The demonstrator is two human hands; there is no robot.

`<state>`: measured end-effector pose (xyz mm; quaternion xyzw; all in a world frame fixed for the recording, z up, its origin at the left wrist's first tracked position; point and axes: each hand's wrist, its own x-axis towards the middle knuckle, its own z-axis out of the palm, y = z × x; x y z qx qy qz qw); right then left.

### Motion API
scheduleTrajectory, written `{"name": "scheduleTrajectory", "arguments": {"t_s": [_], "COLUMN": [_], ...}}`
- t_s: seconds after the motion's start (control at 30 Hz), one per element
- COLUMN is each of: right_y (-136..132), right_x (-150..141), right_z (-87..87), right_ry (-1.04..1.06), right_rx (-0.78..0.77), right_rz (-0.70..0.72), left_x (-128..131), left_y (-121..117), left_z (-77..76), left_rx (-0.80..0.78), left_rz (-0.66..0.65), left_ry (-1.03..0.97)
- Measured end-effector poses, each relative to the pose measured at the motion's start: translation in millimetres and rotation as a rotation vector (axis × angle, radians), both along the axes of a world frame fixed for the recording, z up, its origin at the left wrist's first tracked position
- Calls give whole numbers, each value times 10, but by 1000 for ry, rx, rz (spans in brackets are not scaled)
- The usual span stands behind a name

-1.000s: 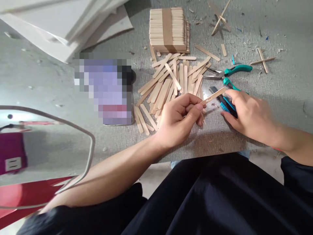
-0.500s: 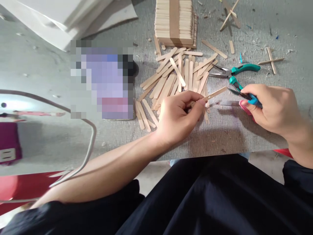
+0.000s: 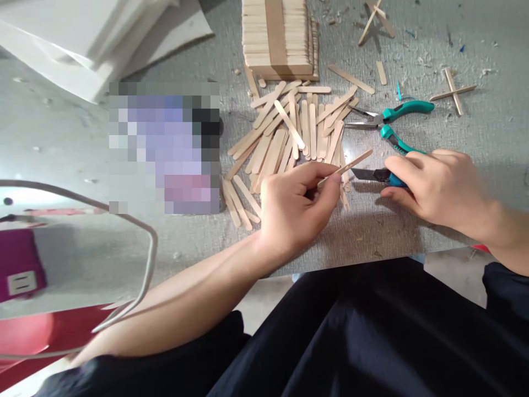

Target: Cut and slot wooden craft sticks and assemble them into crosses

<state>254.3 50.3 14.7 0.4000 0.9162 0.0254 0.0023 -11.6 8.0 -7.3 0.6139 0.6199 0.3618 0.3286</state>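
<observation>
My left hand (image 3: 295, 209) is closed around a wooden craft stick (image 3: 351, 164) that points up and to the right. My right hand (image 3: 433, 187) grips a utility knife (image 3: 374, 175) with a teal and black handle, its blade aimed left toward the stick's lower part. Just beyond both hands lies a loose pile of craft sticks (image 3: 289, 132) on the grey mat (image 3: 372, 231).
Teal-handled pliers (image 3: 392, 118) lie right of the pile. A banded bundle of sticks (image 3: 276, 36) sits at the back, with two glued stick crosses (image 3: 452, 94) further right. White boards (image 3: 82, 33) are at the top left, a blurred-out object (image 3: 165, 146) and a white cable (image 3: 144, 264) at left.
My right hand picked the knife up off the mat and brought its blade close to the stick. My left hand has kept the stick nearly still.
</observation>
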Motion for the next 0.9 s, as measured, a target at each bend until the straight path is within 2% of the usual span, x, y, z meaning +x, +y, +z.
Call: {"name": "scheduleTrajectory", "arguments": {"t_s": [0.27,0.47,0.6,0.9], "right_y": [-18,-14,-24,-64], "right_x": [-44,-55,-62,-39], "right_z": [-12,-18,5,27], "right_ry": [-51,-42,-60,-56], "right_rx": [-42,-144,-122,-85], "right_rz": [-7,-33,-46,-61], "left_x": [25,11,-5,-13], "left_y": [-8,-15,-10,33], "left_z": [-23,-32,-31,-69], "left_rx": [21,71,82,2], "left_rz": [-38,-68,-77,-66], "left_ry": [16,70,80,26]}}
